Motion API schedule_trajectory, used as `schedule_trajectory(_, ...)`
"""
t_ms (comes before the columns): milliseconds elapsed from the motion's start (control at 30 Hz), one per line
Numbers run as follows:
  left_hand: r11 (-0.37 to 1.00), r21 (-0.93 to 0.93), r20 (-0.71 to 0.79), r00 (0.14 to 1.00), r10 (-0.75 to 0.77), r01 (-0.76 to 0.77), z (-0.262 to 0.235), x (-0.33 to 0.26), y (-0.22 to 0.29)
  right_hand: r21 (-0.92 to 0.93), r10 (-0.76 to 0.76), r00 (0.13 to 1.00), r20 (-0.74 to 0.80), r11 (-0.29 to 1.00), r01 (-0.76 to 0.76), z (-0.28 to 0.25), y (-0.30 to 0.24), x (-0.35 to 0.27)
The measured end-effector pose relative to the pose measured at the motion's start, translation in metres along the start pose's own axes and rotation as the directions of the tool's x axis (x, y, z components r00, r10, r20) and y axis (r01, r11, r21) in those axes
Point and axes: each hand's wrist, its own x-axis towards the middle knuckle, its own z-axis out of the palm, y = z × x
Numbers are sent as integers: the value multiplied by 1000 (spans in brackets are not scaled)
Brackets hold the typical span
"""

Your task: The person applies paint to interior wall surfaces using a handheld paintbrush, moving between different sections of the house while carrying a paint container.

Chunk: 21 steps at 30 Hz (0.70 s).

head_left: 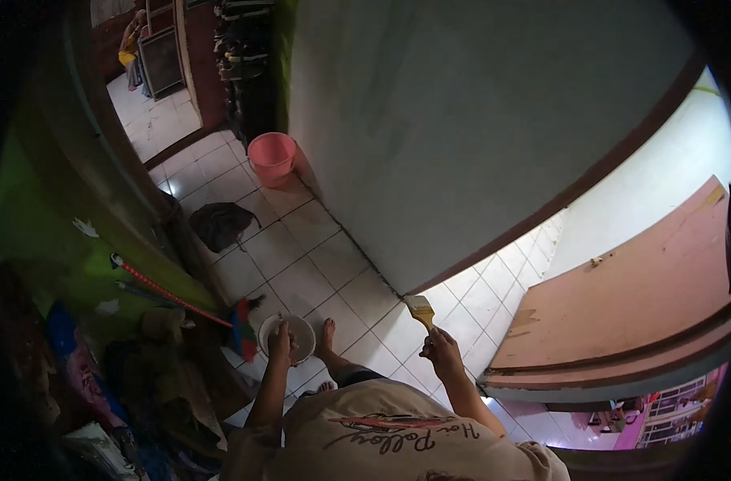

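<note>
- The right hand is closed around the handle of a paintbrush, raised in front of the person, its pale bristles pointing up toward the base of a grey-green wall.
- The left hand grips the rim of a small white bucket, fingers curled over its edge, holding it low beside the body.
- The paintbrush has a yellowish wooden handle and a short, wide head; its tip sits just beside the dark trim band that runs along the bottom of the wall.
- A bare foot stands on the white tiled floor, just beside the bucket.
- A broom with a red handle and a red-and-blue head leans at the left, close to the bucket.
- Farther back, a pink bucket stands against the wall, and a dark bag lies on the tiles well apart from the hands.
- A brown door lies open at the right.
</note>
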Motion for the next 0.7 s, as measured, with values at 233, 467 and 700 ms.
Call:
schedule_trajectory(233,975,198,-6,994,105,-102,46,-8,122,20,55,989,139,998,-58,85,-32,112)
schedule_trajectory(467,956,232,181,973,141,-181,81,23,187,-54,54,970,236,998,-43,139,-62,201)
schedule_trajectory(700,950,277,161,981,104,-146,135,39,241,44,61,985,162,997,-69,144,-83,225)
